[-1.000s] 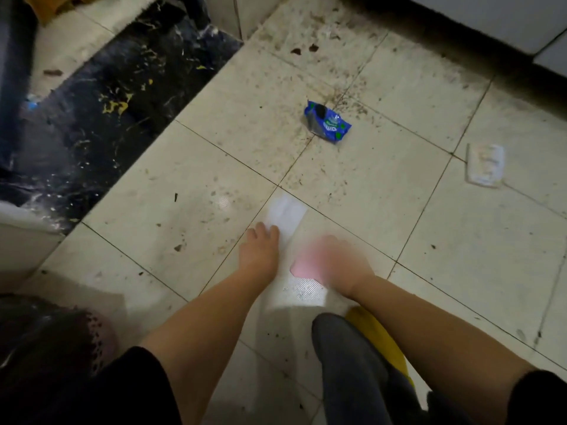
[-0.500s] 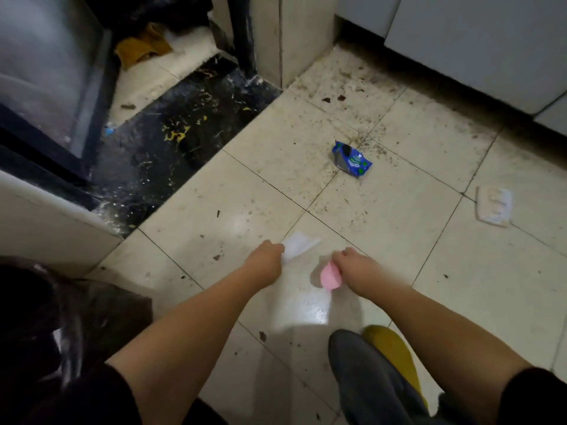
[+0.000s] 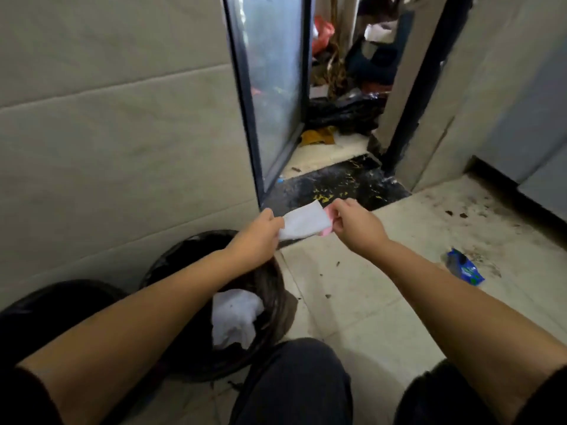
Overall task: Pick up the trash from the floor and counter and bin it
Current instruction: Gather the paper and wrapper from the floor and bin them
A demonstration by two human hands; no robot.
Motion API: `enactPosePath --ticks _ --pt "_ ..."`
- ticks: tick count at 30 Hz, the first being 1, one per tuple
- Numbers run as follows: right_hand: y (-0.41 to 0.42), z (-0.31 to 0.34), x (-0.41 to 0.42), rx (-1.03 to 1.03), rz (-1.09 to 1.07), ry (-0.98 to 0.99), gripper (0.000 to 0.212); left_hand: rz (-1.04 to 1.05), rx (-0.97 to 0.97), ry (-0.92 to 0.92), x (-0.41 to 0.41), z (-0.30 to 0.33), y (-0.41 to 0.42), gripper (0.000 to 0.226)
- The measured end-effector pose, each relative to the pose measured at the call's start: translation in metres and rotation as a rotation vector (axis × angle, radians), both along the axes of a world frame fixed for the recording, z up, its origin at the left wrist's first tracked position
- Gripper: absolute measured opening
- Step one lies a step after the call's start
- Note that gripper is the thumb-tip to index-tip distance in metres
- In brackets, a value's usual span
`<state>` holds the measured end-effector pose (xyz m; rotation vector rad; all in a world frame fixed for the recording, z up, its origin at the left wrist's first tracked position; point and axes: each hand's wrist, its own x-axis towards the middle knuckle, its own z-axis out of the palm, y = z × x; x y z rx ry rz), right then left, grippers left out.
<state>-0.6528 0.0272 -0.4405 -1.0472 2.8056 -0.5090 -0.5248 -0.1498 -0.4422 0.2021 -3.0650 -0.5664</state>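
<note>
My left hand [image 3: 257, 235] pinches one end of a white paper scrap [image 3: 303, 221], held in the air above the floor, just beyond the bin. My right hand [image 3: 356, 222] grips a pink scrap [image 3: 421, 213] and touches the white paper's other end. Below my left forearm stands a round bin [image 3: 273, 289] lined with a black bag, with white crumpled paper [image 3: 234, 317] inside. A blue and green wrapper [image 3: 464, 269] lies on the dirty tiled floor at the right.
A tiled wall [image 3: 107, 133] rises at the left. A glass door [image 3: 270, 87] stands open onto a cluttered space with black bags [image 3: 343, 113]. A black threshold strip [image 3: 337, 187] crosses the floor. My dark-trousered knee [image 3: 294, 381] is at the bottom.
Both hands lifted the white and pink scraps off the floor and carried them left toward the bin. The view swung up and left, bringing the bin and doorway into sight.
</note>
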Motion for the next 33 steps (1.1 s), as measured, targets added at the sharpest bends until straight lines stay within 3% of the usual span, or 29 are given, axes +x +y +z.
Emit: enactPosePath --ticks 4,9,14,17,22,27,30,33 --pt "-0.084 0.000 0.063 -0.005 0.287 0.038 0.025 0.125 -0.133 -0.162 0.079 -0.013 -0.060 0.016" --pt "-0.133 -0.044 0.114 0.379 0.582 0.050 0.039 0.182 -0.281 -0.595 0.126 -0.064 -0.077 0.036" --pt "-0.145 -0.106 0.134 0.700 0.604 -0.207 0.047 0.305 -0.124 -0.797 0.139 -0.119 -0.069 0.047" --pt "-0.141 -0.124 0.140 0.795 0.562 -0.307 0.060 0.255 -0.084 -0.876 0.143 -0.127 -0.064 0.053" --pt "-0.125 -0.082 0.115 0.516 0.517 -0.218 0.040 0.158 -0.224 -0.776 0.118 -0.087 -0.067 0.042" --pt "-0.083 -0.007 0.046 0.232 0.296 -0.068 0.030 0.148 -0.360 -0.379 0.021 -0.011 -0.037 0.031" --pt "-0.016 0.021 -0.002 0.221 0.123 -0.027 0.029 0.070 -0.435 -0.276 -0.042 0.018 0.005 0.027" --pt "0.102 0.024 -0.049 0.281 -0.102 -0.046 0.032 -0.097 -0.472 -0.232 -0.112 0.022 0.081 0.030"
